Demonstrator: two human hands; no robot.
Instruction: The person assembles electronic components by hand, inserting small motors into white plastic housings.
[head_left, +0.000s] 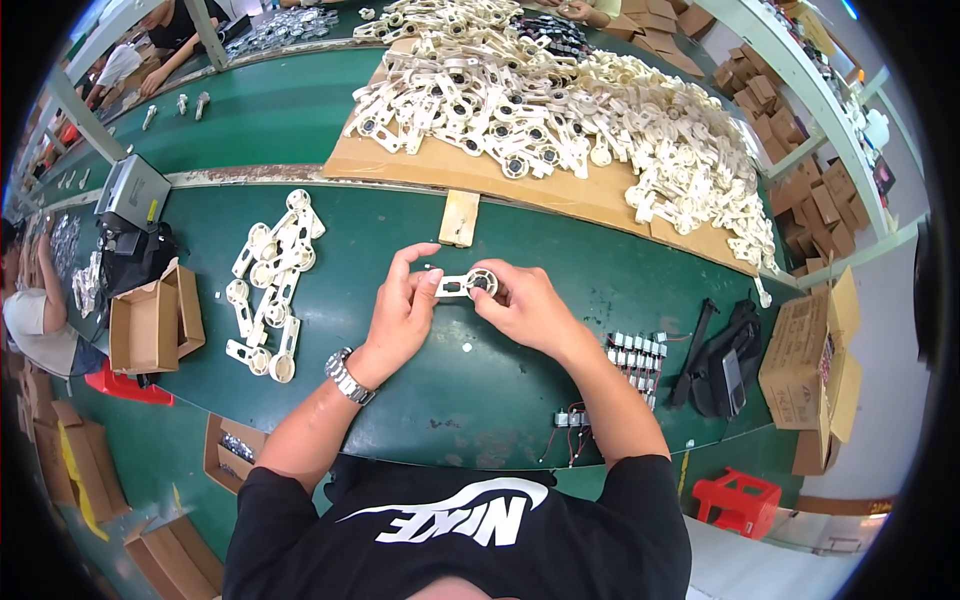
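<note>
Above the middle of the green bench I hold a cream plastic housing [453, 286], with a long slotted body and a round ring at one end. My left hand [404, 305] pinches the narrow end between thumb and fingers, its index finger raised. On the ring end, my right hand [520, 302] grips the edge, the thumb lying over a dark round part in the ring. Several similar cream housings [284, 335] lie loosely grouped left of my hands. To the right, beside my forearm, stand rows of small silvery motors [637, 352] with thin wires.
Beyond the bench, a large heap of cream housings [480, 100] covers a cardboard sheet [390, 165]. A wooden block [459, 218] sits ahead of my hands. An open carton [145, 335] stands left, a black bag [728, 362] right. Co-workers sit at the far left.
</note>
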